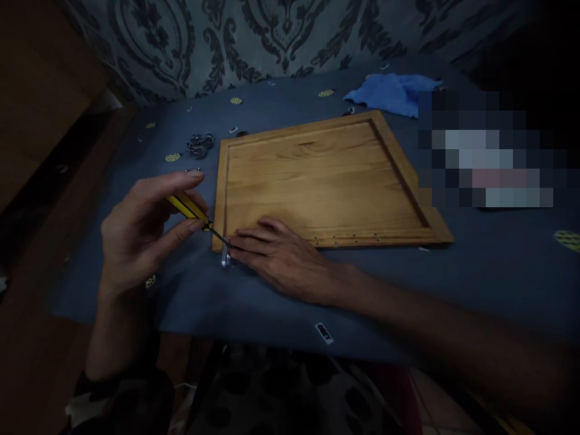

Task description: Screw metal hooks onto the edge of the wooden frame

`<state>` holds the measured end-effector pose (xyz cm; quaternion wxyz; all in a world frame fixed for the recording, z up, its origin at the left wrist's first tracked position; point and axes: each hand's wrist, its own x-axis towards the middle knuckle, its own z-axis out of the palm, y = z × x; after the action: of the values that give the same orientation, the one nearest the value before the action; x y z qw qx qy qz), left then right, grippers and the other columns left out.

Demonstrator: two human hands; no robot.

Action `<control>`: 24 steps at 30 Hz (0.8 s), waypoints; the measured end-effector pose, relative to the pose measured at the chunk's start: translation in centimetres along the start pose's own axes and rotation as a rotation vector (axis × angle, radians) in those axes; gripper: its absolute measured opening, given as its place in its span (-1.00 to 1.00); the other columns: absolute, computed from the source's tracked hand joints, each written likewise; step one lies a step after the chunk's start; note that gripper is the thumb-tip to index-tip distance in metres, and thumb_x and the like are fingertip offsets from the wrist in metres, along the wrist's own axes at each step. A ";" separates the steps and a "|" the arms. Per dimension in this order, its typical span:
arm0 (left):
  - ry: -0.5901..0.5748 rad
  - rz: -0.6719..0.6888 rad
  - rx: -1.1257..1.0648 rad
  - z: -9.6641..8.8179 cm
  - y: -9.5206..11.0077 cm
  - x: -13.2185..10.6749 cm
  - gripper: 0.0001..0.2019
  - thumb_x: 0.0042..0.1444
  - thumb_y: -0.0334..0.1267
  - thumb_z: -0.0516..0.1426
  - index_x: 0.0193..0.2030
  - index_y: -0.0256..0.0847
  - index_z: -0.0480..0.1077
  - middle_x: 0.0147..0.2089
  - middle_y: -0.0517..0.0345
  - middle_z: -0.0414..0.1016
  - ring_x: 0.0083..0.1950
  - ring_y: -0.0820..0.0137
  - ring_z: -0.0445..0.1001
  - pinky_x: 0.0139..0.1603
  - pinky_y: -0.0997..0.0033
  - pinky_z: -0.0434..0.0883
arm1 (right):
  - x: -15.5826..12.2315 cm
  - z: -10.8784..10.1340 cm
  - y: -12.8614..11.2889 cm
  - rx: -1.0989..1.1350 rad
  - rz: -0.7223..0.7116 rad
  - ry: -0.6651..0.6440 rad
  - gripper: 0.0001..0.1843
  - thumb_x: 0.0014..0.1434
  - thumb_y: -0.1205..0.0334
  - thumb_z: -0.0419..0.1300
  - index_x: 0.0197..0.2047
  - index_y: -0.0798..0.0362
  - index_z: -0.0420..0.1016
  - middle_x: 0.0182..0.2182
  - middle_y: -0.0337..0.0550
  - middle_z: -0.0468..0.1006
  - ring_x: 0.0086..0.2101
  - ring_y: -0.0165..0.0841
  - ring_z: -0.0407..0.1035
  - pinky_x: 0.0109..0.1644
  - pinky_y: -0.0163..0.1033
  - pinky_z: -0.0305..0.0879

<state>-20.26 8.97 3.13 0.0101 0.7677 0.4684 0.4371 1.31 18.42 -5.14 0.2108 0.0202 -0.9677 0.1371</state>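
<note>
Blue tablecloth (pixel 254 308); wooden panel (pixel 299 175), probably stiff, best gripped by its three-o'clock edge; left hand (pixel 129 229) pinches screwdriver (pixel 186 206); right hand (pixel 290 263), pinch unclear.

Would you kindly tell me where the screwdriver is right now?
In the head view, the screwdriver is left of centre in the left hand, at the near left corner of the wooden board, beside the right hand.
</note>
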 end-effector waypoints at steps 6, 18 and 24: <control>0.106 -0.009 -0.023 0.1 0.0 0.0 -0.45 0.10 -0.43 0.32 0.22 -0.07 0.37 0.01 0.16 0.47 -0.17 0.45 0.56 -0.23 0.33 0.65 | -0.1 0.1 0.0 0.003 0.000 0.009 -0.64 0.43 0.35 0.02 0.22 0.10 0.42 0.22 -0.09 0.48 0.23 -0.22 0.29 0.30 0.03 0.12; 0.066 0.003 0.039 0.1 0.0 0.2 -0.45 0.09 -0.32 0.35 0.23 -0.15 0.35 -0.13 0.16 0.45 -0.20 0.45 0.54 -0.26 0.37 0.62 | -0.1 0.1 0.1 0.003 0.005 0.002 -0.63 0.43 0.33 0.02 0.24 0.05 0.40 0.24 -0.08 0.46 0.24 -0.23 0.28 0.30 0.03 0.13; 0.088 0.002 0.042 0.0 -0.1 0.1 -0.44 0.08 -0.32 0.35 0.23 -0.15 0.35 -0.12 0.16 0.44 -0.20 0.45 0.55 -0.28 0.35 0.63 | -0.2 0.3 0.1 0.003 0.001 0.019 -0.62 0.41 0.34 0.04 0.24 0.09 0.41 0.23 -0.08 0.47 0.24 -0.22 0.29 0.31 0.02 0.12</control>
<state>-20.31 9.10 3.17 -0.0271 0.7484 0.4765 0.4605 1.34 18.48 -5.51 0.2198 0.0186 -0.9654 0.1388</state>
